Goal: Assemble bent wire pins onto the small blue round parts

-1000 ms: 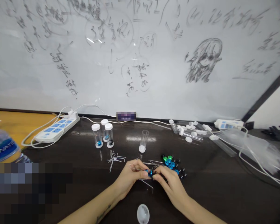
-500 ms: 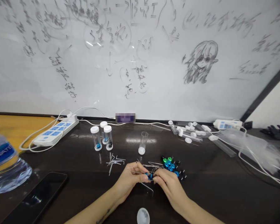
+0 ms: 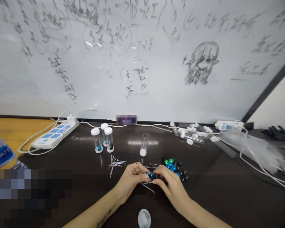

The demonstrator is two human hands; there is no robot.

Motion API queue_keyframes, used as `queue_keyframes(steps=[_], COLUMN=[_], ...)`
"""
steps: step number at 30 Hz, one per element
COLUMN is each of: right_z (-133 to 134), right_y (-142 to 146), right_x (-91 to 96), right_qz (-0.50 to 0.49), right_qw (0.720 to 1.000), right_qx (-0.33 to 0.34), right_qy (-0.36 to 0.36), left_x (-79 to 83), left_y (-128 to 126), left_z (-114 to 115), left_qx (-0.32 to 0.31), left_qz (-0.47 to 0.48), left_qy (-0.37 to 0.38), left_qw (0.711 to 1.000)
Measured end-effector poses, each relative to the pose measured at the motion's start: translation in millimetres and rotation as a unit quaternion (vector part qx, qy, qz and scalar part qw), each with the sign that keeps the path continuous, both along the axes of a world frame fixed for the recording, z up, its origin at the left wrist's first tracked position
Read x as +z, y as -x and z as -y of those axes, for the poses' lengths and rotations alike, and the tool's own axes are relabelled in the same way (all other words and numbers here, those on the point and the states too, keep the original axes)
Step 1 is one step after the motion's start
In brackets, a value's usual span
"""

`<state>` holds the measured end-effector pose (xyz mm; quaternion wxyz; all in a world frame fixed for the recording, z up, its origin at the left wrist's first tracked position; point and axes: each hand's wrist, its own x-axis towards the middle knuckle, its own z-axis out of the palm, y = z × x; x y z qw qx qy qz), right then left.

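Between my hands is a small blue-and-black part (image 3: 152, 175), held level above the dark table. My left hand (image 3: 132, 180) pinches its blue end, and a thin metal rod (image 3: 136, 172) lies along the same fingers. At the black end, the fingertips of my right hand (image 3: 171, 181) close on the part. Thin bent metal rods (image 3: 147, 187) lie below my fingers, with more partly hidden behind. Just right of my right hand is a pile of blue, green and black knobs (image 3: 171, 166) with metal studs.
Another heap of bent rods (image 3: 115, 164) lies to the left. Three capped clear tubes (image 3: 97, 142) and an uncapped tube (image 3: 144, 145) stand behind. Loose tubes and caps (image 3: 192, 136), a plastic bag (image 3: 247, 145), power strips (image 3: 54, 133) and a small white dish (image 3: 144, 218) surround the work.
The part has turned between my fingers, so its black end now shows. My right fingertips have shifted apart slightly around it. The view has moved a little.
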<state>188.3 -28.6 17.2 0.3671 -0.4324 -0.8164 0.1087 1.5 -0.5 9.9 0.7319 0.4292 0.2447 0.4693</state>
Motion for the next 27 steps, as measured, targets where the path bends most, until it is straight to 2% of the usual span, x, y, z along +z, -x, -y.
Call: queue_keyframes(steps=[3, 9, 14, 16, 22, 27], right_z=[-0.1, -0.6, -0.2, 0.2, -0.8, -1.6], right_y=[-0.8, -1.7, -2.1, -3.1, -2.2, -1.6], right_x=[0.6, 2.4, 1.3, 2.0, 3.3, -0.6], right_qz=[-0.002, 0.039, 0.021, 0.019, 0.035, 0.003], right_qw=[0.999, 0.998, 0.999, 0.998, 0.999, 0.999], right_qx=[0.016, 0.001, 0.019, 0.03, 0.004, 0.026], right_qy=[-0.028, 0.043, -0.042, -0.053, 0.035, -0.028], left_x=[-1.6, -1.5, 3.3, 3.8, 0.4, 1.4], left_y=[0.0, -0.1, 0.9, 1.3, 0.4, 0.8], left_z=[-0.4, 0.2, 0.4, 0.4, -1.3, -1.8], left_qx=[0.001, -0.014, -0.01, -0.015, -0.02, -0.009], left_qz=[0.006, 0.0, 0.009, 0.004, -0.011, -0.001], left_qy=[-0.002, -0.003, 0.003, 0.003, -0.011, -0.013], left_qw=[1.0, 1.0, 1.0, 1.0, 1.0, 1.0])
